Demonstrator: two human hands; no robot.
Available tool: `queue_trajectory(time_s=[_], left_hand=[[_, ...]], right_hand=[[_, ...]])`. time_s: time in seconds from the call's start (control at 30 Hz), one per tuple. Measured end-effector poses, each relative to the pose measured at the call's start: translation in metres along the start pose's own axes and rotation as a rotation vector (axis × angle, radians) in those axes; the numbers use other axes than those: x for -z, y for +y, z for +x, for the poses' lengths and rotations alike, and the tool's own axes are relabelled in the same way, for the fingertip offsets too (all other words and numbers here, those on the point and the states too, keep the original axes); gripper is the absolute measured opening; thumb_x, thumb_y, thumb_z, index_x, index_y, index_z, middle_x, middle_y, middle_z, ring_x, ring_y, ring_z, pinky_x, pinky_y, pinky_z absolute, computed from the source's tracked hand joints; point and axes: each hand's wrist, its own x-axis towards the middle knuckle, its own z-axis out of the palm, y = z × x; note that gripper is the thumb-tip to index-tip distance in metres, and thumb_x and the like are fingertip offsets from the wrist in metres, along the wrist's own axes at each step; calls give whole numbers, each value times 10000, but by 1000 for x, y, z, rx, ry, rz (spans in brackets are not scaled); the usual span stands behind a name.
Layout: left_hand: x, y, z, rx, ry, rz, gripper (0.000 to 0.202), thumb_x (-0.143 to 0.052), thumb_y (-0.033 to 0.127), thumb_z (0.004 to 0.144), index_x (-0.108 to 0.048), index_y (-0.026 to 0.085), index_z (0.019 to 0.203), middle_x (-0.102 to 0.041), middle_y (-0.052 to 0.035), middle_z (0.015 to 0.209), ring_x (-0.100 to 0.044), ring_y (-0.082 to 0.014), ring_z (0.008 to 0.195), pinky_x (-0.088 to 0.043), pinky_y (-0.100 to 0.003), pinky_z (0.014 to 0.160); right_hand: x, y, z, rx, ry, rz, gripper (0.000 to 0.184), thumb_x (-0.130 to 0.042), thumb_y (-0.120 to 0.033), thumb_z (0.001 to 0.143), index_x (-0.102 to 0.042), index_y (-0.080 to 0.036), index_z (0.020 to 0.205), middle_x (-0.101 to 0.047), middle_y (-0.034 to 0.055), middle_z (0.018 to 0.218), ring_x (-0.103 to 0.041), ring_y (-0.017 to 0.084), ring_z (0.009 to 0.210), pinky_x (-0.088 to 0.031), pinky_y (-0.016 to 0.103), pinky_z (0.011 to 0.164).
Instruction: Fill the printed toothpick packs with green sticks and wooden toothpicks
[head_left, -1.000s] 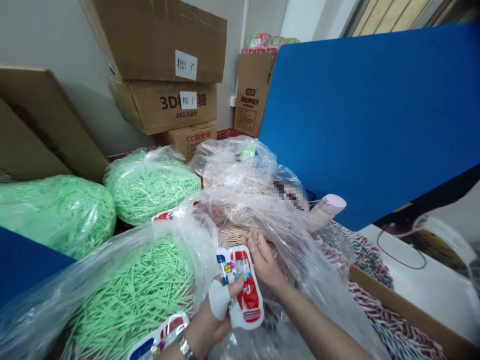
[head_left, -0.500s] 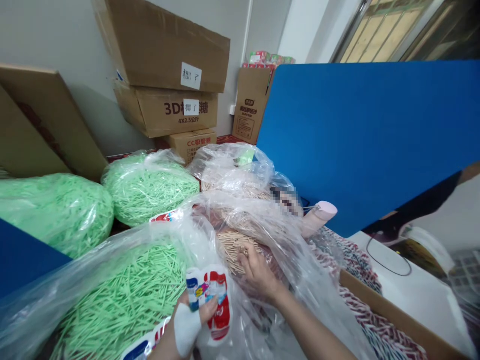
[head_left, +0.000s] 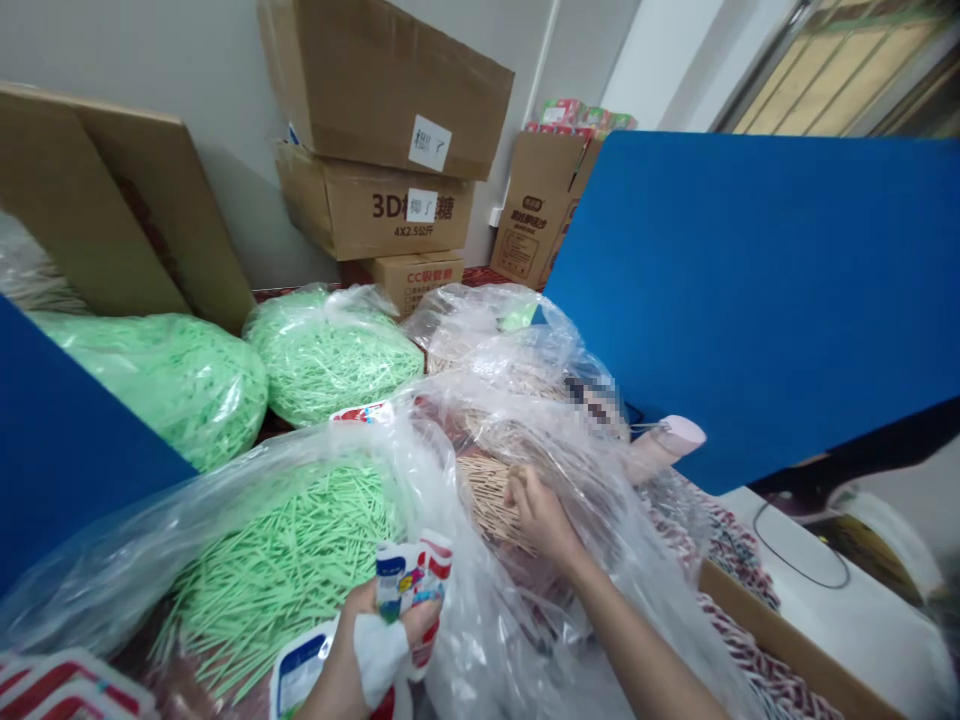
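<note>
My left hand (head_left: 366, 640), with a white wrap around its thumb side, grips a printed red, white and blue plastic pouch (head_left: 412, 575). Beyond that hand lies an open clear bag of thin light green sticks (head_left: 292, 540). My right hand (head_left: 544, 515) reaches into another open clear bag (head_left: 600, 590) and has its fingers curled together at a heap of thin beige sticks (head_left: 487, 490). The fingertips are partly hidden, so how many sticks they pinch does not show. More printed pouches (head_left: 300, 665) lie under and beside my left forearm.
Tied bags of green sticks (head_left: 330, 350) sit behind. Stacked cardboard boxes (head_left: 405, 210) stand against the wall. A blue panel (head_left: 765, 280) rises at right, another (head_left: 67, 450) at left. A pink cylinder (head_left: 667, 445) and a carton with red-and-white twisted pieces (head_left: 765, 660) are on the right.
The view has shifted, so the scene sits further right. The pouch in my left hand is tilted and more folded. My right hand stays at the beige sticks, fingers still curled.
</note>
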Motion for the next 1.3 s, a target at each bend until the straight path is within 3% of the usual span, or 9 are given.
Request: queue_trajectory(time_s=[0.17,0.27,0.4,0.67,0.77,0.9,1.07,1.17,1.3], left_hand=[[4,15,-4,-108,-2,110,167,-766,252,644,-635,149,640,-593,13,521,-505,-131,468,-428,-234,475],[9,18,-5,-219,-3,191,144,-750,245,689,-633,160,678,-582,7,586,-500,-142,533,-421,-234,511],[18,15,-7,-333,-3,309,130,-727,246,730,-629,167,700,-577,-11,678,-511,-167,631,-434,-245,585],[29,20,-9,-457,86,392,214,-688,224,770,-543,175,620,-501,22,631,-479,-145,594,-386,-236,580],[37,24,-7,-490,85,398,187,-683,226,783,-564,172,650,-515,12,654,-494,-151,610,-389,-242,597],[48,25,-6,-482,35,366,149,-695,207,777,-590,171,677,-520,15,661,-489,-145,615,-382,-233,600],[54,20,-10,-379,-8,243,138,-728,198,732,-596,161,711,-535,16,685,-468,-136,625,-400,-224,606],[60,17,-15,-249,-36,155,143,-707,254,753,-601,158,761,-552,11,686,-461,-133,611,-397,-219,572],[69,9,-21,-281,9,240,217,-699,251,738,-523,171,638,-456,43,614,-389,-116,568,-339,-209,532]], right_hand=[[-11,-86,-10,-47,76,942,209,-463,-452,915,-471,-259,996,-467,-34,735,-537,139,659,-498,379,801],[-23,-129,-21,81,61,1088,158,-448,-419,939,-461,-267,981,-500,-38,738,-577,138,697,-467,449,908],[-42,-153,-31,247,108,947,126,-391,-376,968,-442,-261,981,-535,-22,734,-615,175,804,-377,509,1016],[-69,-155,-39,364,88,714,121,-349,-311,984,-459,-265,970,-576,-11,746,-569,180,980,-338,459,1042],[-67,-148,-42,378,-40,553,219,-356,-392,976,-475,-247,1089,-609,80,1070,-484,227,1196,-356,460,1038],[-54,-144,-36,499,-84,354,615,-391,-535,926,-241,-220,1432,-295,146,1494,-291,299,1373,-273,528,1108],[-50,-151,-28,814,-282,14,510,-427,-214,945,-324,-277,1441,-540,95,1333,-506,233,1229,-453,427,1012],[-57,-150,-29,788,-253,-33,531,-416,-206,942,-299,-234,1459,-548,115,1326,-531,234,1206,-471,415,993],[-67,-149,-29,853,-339,-57,448,-454,-269,937,-422,-207,1379,-667,108,1133,-635,220,993,-528,365,843]])
